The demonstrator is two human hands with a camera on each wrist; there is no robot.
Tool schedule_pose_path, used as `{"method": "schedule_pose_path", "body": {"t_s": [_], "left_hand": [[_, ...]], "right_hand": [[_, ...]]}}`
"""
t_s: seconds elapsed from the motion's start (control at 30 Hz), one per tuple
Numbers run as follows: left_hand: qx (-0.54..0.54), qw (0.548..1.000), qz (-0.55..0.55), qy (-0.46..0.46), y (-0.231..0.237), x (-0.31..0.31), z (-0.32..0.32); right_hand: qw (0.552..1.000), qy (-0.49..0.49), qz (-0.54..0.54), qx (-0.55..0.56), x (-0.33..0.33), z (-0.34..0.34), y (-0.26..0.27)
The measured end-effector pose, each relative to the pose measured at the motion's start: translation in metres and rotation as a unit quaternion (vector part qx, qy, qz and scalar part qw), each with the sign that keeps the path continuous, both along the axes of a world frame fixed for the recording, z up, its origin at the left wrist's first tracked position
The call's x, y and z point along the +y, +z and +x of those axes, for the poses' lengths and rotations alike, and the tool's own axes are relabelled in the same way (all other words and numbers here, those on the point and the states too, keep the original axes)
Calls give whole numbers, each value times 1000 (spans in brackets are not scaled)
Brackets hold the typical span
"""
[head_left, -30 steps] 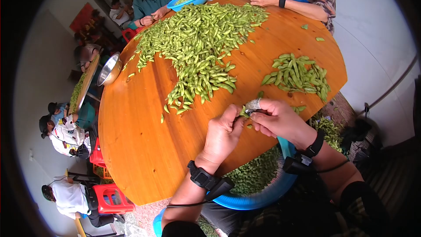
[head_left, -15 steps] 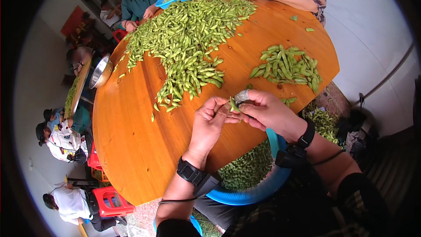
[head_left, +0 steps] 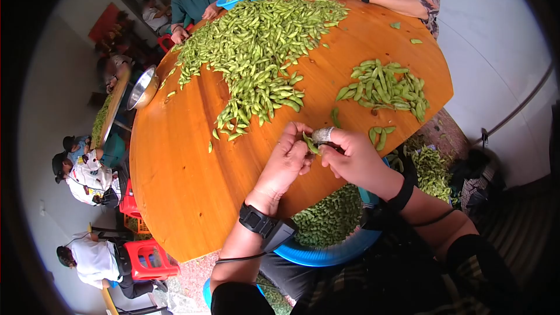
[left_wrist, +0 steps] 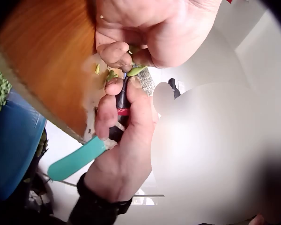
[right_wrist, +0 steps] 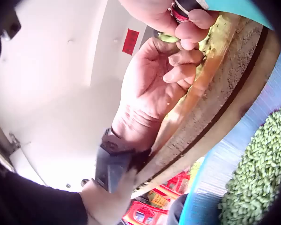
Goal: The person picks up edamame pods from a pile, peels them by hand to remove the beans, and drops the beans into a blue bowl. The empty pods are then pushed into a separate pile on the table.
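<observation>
My left hand (head_left: 283, 160) pinches a green soybean pod (head_left: 311, 144) at the table's near edge. Close against it on the right, my right hand (head_left: 361, 160) meets the pod's other side, a grey woven cover (head_left: 322, 135) on one finger. In the left wrist view, the right hand's fingers grip a slim tool (left_wrist: 123, 103) with a black body, a red band and a turquoise handle (left_wrist: 75, 159); its tip is hidden at the pod. Below the hands, a blue basin (head_left: 335, 256) holds shelled green beans (head_left: 326, 221).
A large heap of pods (head_left: 251, 52) spreads over the wooden table (head_left: 175, 181). A smaller pile (head_left: 388, 87) lies right, with several loose pods near it. Two people sit across, by blue basins. A metal bowl (head_left: 143, 88) is at the left edge; red stools (head_left: 150, 259) stand beyond.
The pod between my hands, small and mostly covered a second ago, now shows lengthwise. My right hand keeps the tool. Across the table, the green-shirted person's hands have parted toward the heap.
</observation>
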State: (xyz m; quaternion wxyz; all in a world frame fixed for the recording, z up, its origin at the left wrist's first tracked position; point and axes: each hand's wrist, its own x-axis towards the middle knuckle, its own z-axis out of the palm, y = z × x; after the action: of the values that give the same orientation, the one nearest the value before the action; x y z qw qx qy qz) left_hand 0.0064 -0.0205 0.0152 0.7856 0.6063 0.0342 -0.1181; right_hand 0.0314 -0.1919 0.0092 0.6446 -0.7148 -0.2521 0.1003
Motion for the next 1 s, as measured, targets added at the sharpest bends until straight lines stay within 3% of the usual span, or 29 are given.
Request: {"method": "schedule_pose_path", "body": {"t_s": [0.03,0.17,0.33,0.57,0.63,0.7,0.77,0.83,1.0], "left_hand": [[-11,1000,26,10,1,-4,-2],[0,998,62,35,4,-8,-8],[-5,995,81,63,8,-9,-21],[-51,993,-25,105,2,-24,-42],[-87,990,7,111,-8,-27,-43],[-114,981,82,131,-15,-29,-44],[-123,976,75,163,-15,-32,-47],[-101,964,108,220,-12,-29,-50],[-64,979,134,141,-17,-12,-52]], "right_hand": [[992,13,6,126,-2,-2,6],[993,30,14,117,-2,-5,0],[975,48,52,213,-4,-7,11],[992,38,47,112,-2,-17,6],[998,45,45,26,-2,-23,7],[998,49,28,18,-2,-22,-2],[982,26,102,155,-2,-20,-7],[984,-40,67,159,-14,-10,3],[996,-65,-34,50,-45,24,-7]]}}
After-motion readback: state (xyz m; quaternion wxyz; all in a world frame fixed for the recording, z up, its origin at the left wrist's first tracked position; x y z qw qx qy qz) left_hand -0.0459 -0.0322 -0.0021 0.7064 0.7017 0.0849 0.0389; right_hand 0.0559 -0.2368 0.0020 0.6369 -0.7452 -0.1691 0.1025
